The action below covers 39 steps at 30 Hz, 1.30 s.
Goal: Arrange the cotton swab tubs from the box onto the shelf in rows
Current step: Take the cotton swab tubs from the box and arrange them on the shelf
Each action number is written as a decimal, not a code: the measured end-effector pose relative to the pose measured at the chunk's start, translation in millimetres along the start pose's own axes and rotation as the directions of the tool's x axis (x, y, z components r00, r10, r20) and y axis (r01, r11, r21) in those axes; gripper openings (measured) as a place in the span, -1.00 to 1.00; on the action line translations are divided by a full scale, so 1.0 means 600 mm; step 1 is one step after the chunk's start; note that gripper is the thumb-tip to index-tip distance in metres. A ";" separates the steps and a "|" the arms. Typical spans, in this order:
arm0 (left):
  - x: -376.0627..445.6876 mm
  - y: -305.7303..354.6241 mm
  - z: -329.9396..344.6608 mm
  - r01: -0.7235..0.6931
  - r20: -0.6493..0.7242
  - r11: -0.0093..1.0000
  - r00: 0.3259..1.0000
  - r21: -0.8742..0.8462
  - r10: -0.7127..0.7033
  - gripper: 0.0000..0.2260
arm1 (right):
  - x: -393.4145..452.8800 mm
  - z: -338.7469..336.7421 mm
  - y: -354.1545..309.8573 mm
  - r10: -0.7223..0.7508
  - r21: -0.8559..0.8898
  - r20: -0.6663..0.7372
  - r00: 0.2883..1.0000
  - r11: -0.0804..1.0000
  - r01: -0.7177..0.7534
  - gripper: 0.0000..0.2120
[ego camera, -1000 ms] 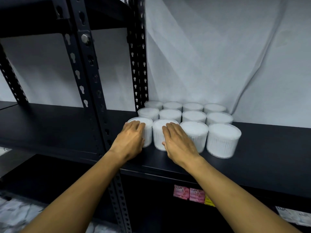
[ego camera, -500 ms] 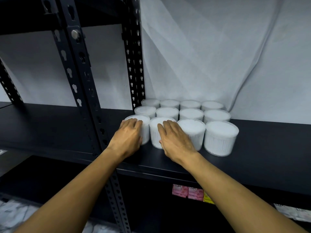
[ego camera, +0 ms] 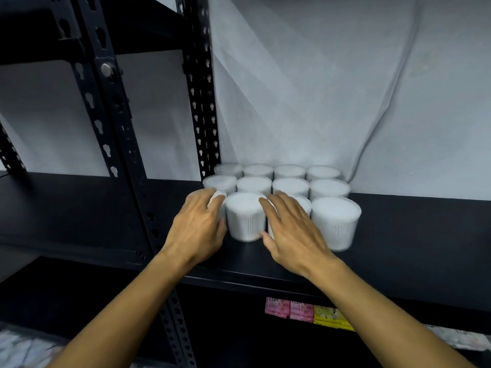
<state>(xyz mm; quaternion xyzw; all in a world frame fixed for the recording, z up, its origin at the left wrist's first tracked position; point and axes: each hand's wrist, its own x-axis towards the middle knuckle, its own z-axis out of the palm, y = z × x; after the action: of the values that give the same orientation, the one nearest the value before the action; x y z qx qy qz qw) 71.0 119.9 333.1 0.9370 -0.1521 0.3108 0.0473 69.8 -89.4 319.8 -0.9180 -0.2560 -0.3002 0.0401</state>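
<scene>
Black metal shelf (ego camera: 398,235), carrying twelve white cotton swab tubs (ego camera: 289,185) in three rows of four against the back wall. Front row under both hands: left hand (ego camera: 198,227) laid flat against the leftmost tub (ego camera: 219,199), right hand (ego camera: 291,229) flat over the third tub (ego camera: 303,204), fingers extended, gripping nothing. Probably light, rigid, smooth plastic; likely to slide or tip, so best taken round the sidewall, low.

The left hand (ego camera: 198,229) covers nearly all of the front-row tub (ego camera: 218,199) beneath it — only a sliver shows between its fingers. The right hand (ego camera: 292,232) hides most of another tub (ego camera: 304,204). Packets (ego camera: 303,310) below the right forearm — print unreadable.
</scene>
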 end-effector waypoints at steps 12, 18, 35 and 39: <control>0.001 0.173 0.035 -0.070 -0.013 0.981 0.998 -0.182 0.069 -0.50 | -0.115 -0.081 0.123 0.104 0.071 -0.071 0.992 0.993 -0.099 -0.54; 0.068 0.219 0.071 -0.165 0.083 0.986 0.983 -0.034 0.167 -0.47 | -0.089 -0.080 0.169 0.151 0.042 0.177 0.973 0.986 -0.160 -0.38; 0.052 0.304 0.078 -0.135 0.172 0.990 0.975 -0.047 0.141 -0.52 | -0.162 -0.095 0.234 0.149 0.100 0.228 0.962 0.979 -0.176 -0.45; 0.043 0.342 0.070 -0.169 0.169 0.977 0.967 -0.128 0.190 -0.52 | -0.206 -0.123 0.261 0.177 0.126 0.255 0.951 0.969 -0.214 -0.45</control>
<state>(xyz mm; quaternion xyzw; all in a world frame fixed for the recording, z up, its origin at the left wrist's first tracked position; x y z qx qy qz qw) 50.2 -89.3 313.5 0.9395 -0.2573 0.2186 0.0576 22.9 -297.2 322.0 -0.9629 -0.1886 -0.1602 0.1079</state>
